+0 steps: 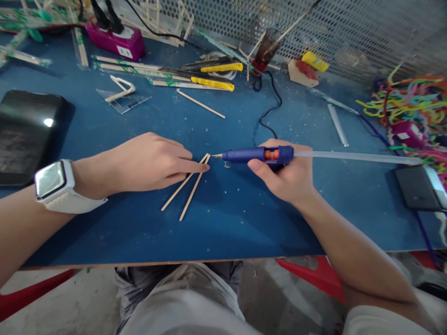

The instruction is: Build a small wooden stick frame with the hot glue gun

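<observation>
Two thin wooden sticks [191, 195] lie on the blue table in a narrow V, their far ends meeting. My left hand [153, 160] is closed over them from the left, its index fingertip pressing on them just below the meeting point. My right hand [289, 177] is wrapped around a blue hot glue gun [244, 155]. Its metal nozzle points left and sits close to the tip of the V; whether it touches the wood I cannot tell. A long translucent glue stick [356, 157] juts out of the gun's back end.
Further back lie a loose wooden stick [201, 103], yellow-handled cutters [213, 83], a set square [127, 102] and a purple power strip [117, 39]. A black device [30, 135] is at left. Coloured pipe cleaners [415, 102] and a phone [419, 186] are at right. A black cord [275, 104] runs behind the gun.
</observation>
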The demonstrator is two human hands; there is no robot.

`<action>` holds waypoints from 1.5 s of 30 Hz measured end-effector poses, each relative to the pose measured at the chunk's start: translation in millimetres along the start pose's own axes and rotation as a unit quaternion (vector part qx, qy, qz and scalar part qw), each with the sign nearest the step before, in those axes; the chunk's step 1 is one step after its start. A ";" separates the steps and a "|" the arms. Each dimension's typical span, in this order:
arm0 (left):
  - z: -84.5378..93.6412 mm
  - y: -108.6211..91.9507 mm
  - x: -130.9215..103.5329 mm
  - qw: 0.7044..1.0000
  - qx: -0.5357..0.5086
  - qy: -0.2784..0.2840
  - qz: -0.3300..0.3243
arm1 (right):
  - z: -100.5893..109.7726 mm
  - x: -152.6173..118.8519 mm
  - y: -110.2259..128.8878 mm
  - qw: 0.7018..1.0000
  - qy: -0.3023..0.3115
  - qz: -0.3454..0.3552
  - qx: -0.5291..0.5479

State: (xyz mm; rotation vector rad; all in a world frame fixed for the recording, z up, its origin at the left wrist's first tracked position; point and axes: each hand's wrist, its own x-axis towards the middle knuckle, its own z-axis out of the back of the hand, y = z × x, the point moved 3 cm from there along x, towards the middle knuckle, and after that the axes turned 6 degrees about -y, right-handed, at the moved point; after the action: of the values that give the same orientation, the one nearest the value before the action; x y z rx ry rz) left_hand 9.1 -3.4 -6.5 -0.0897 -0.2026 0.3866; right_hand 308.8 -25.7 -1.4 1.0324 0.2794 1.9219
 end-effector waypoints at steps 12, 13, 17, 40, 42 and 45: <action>9.5 -2.5 -6.8 0.997 0.049 -0.045 0.036 | 1.4 -5.4 -24.5 0.934 -0.044 -0.156 0.318; 9.6 -2.4 -6.4 0.997 0.051 -0.059 0.031 | 2.1 -6.1 -24.7 0.938 -0.047 -0.155 0.307; 8.0 -2.8 -3.1 0.994 0.050 -0.092 0.033 | 2.9 -7.4 -20.3 0.975 -0.035 -0.122 0.183; -1.8 1.4 6.5 0.964 -0.017 -0.067 0.255 | -9.3 2.5 11.1 0.999 0.024 0.027 -0.029; -1.6 0.6 7.1 0.965 -0.016 -0.063 0.254 | -10.8 2.3 9.4 1.000 0.018 0.015 -0.016; -1.4 0.0 7.9 0.965 -0.018 -0.053 0.257 | -12.8 1.1 3.7 1.000 -0.007 -0.023 0.012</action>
State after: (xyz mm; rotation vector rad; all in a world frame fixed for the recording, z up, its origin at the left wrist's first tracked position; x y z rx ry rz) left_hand 16.6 -0.5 -6.5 -0.1591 -0.2925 0.9078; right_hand 296.6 -24.3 -6.7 1.0453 0.3159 1.8736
